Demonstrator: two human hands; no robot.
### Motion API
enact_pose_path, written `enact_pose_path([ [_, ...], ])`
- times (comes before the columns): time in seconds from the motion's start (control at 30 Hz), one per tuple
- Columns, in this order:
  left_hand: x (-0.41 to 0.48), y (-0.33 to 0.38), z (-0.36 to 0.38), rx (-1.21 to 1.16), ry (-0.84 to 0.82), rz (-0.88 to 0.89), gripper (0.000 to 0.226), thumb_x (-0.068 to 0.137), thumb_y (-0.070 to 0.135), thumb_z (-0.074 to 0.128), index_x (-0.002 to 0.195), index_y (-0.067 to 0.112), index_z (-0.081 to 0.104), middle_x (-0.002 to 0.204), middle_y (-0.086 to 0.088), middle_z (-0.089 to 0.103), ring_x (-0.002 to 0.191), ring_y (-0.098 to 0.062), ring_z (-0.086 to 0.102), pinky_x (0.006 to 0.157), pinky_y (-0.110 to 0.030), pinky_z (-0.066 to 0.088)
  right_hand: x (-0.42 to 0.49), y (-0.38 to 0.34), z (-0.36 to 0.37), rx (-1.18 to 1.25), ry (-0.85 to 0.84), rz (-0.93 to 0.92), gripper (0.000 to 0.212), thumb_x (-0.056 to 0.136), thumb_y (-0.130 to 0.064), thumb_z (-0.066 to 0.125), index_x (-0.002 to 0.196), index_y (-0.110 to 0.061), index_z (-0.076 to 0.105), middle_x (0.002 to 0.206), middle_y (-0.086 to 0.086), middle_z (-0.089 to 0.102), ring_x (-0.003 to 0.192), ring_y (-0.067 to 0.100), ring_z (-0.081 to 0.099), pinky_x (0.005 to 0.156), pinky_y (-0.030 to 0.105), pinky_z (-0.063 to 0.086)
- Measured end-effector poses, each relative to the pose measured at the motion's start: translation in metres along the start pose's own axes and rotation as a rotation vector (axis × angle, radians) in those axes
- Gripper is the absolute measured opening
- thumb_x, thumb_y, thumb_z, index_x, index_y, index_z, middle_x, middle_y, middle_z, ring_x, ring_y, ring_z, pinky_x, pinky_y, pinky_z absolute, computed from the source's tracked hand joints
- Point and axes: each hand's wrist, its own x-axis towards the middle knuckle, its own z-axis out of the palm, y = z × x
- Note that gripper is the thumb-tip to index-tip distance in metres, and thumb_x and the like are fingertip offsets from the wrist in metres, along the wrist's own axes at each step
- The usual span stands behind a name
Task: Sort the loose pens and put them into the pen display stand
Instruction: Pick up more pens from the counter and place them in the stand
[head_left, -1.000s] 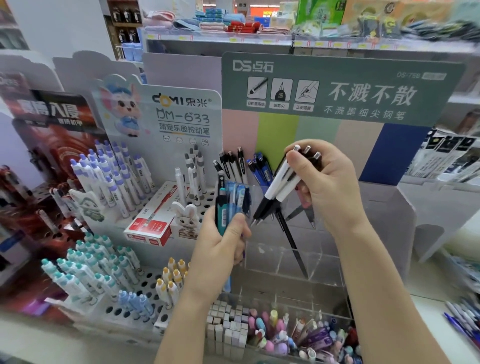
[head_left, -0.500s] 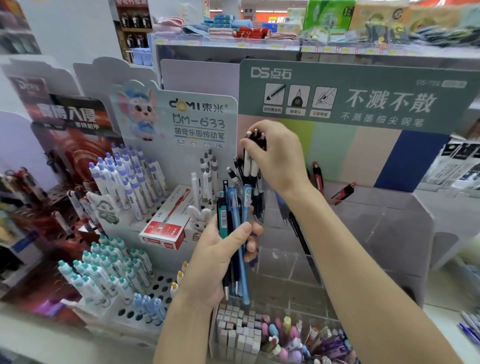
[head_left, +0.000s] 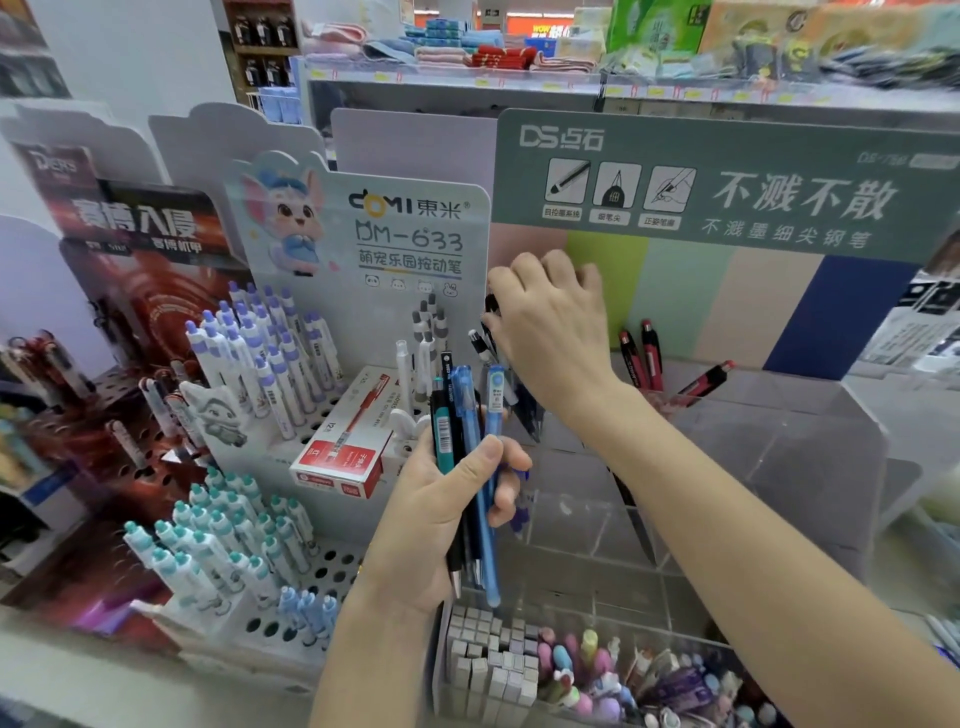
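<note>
My left hand (head_left: 441, 499) is shut around a bundle of pens (head_left: 467, 410), teal, black and blue ones, held upright in front of the clear acrylic pen display stand (head_left: 779, 467). My right hand (head_left: 556, 332) reaches, knuckles up, over the stand's back left compartment. Its fingertips close on the tops of black-and-white pens (head_left: 480, 343) standing there. Red pens (head_left: 644, 358) lean in the compartment to the right. A black pen (head_left: 631, 514) lies slanted in a lower compartment.
Left of the stand is a white perforated display with purple-capped pens (head_left: 270, 353), teal-capped pens (head_left: 218, 540) and a red pen box (head_left: 348, 441). A clear bin of erasers (head_left: 493, 670) sits in front. A green header board (head_left: 727, 176) rises behind.
My right hand has carried the black-and-white pens left and down into the back left compartment. My left hand has kept its bundle and barely moved.
</note>
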Motion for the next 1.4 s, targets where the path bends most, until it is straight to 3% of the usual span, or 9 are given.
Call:
enact_pose_path([
  [0.13,0.0,0.001,-0.004,0.038,0.012,-0.001,0.029,0.082,0.015,0.057,0.11,0.012,0.052,0.076,-0.007,0.061,0.054,-0.013,0.047,0.048,-0.022,0.038,-0.002,0.002,-0.006,0.045,-0.07,-0.003,0.028,0.082,-0.039,0.06,0.089,-0.013,0.068,0.091,0.004,0.062,0.086,0.029,0.054,0.074,0.039,0.04],
  [0.27,-0.002,0.004,-0.007,0.054,0.022,-0.005,0.032,0.081,0.016,0.058,0.112,0.011,0.053,0.075,-0.005,0.062,0.054,-0.012,0.048,0.048,-0.022,0.039,0.005,0.02,-0.025,0.373,-0.256,0.072,0.031,0.096,-0.037,0.045,0.116,-0.026,0.067,0.114,-0.001,0.055,0.111,0.025,0.04,0.085,0.036,0.028],
  [0.43,-0.002,0.006,-0.007,0.033,0.011,-0.013,0.039,0.079,0.016,0.059,0.116,0.008,0.052,0.075,-0.005,0.061,0.054,-0.011,0.048,0.048,-0.021,0.039,0.009,0.032,-0.014,0.492,-0.371,0.017,0.031,0.097,-0.022,0.05,0.125,-0.017,0.063,0.111,0.009,0.055,0.107,0.032,0.047,0.089,0.041,0.041],
  [0.6,-0.002,0.005,-0.008,0.042,-0.01,-0.018,0.033,0.084,0.015,0.063,0.114,0.008,0.052,0.075,-0.005,0.061,0.055,-0.012,0.048,0.048,-0.021,0.04,-0.006,0.02,-0.012,0.685,-0.046,0.159,0.032,0.089,-0.007,0.06,0.12,-0.005,0.063,0.112,0.009,0.068,0.101,0.024,0.062,0.089,0.031,0.046],
  [0.7,-0.001,0.006,-0.012,0.035,0.0,-0.02,0.031,0.085,0.016,0.066,0.113,0.008,0.053,0.075,-0.005,0.061,0.055,-0.012,0.049,0.048,-0.022,0.039,-0.025,0.01,-0.009,0.496,0.087,0.202,0.03,0.089,-0.02,0.058,0.114,-0.007,0.067,0.099,0.007,0.073,0.089,0.025,0.068,0.091,0.039,0.045],
  [0.83,0.0,0.005,-0.014,0.025,-0.015,-0.019,0.037,0.08,0.016,0.061,0.116,0.008,0.053,0.076,-0.005,0.061,0.055,-0.011,0.049,0.049,-0.021,0.04,-0.037,-0.009,0.005,0.144,0.012,0.063,0.06,0.079,-0.052,0.06,0.12,-0.009,0.062,0.097,0.005,0.073,0.097,0.027,0.064,0.101,0.057,0.036],
  [1.1,-0.001,0.004,-0.016,-0.011,-0.085,-0.022,0.042,0.085,0.015,0.056,0.125,0.004,0.049,0.083,-0.006,0.064,0.061,-0.013,0.053,0.052,-0.022,0.043,-0.016,-0.008,0.02,0.05,0.108,0.081,0.034,0.073,-0.04,0.071,0.097,-0.015,0.07,0.093,0.003,0.065,0.091,0.03,0.056,0.093,0.047,0.042],
  [1.27,-0.004,-0.001,-0.011,-0.022,-0.149,-0.043,0.037,0.087,0.011,0.052,0.123,0.004,0.049,0.089,-0.01,0.067,0.063,-0.014,0.055,0.054,-0.023,0.044,-0.035,0.001,-0.024,0.522,0.247,0.133,0.029,0.091,-0.021,0.057,0.116,-0.009,0.066,0.097,0.002,0.066,0.097,0.02,0.051,0.083,0.03,0.043],
  [1.4,-0.003,-0.009,-0.002,0.012,-0.192,-0.086,0.033,0.085,0.013,0.058,0.116,0.005,0.051,0.086,-0.009,0.066,0.061,-0.013,0.055,0.053,-0.022,0.045,-0.071,0.008,-0.07,1.135,-0.256,0.465,0.017,0.09,-0.035,0.061,0.087,-0.019,0.066,0.074,-0.012,0.061,0.065,0.001,0.055,0.062,0.018,0.044],
])
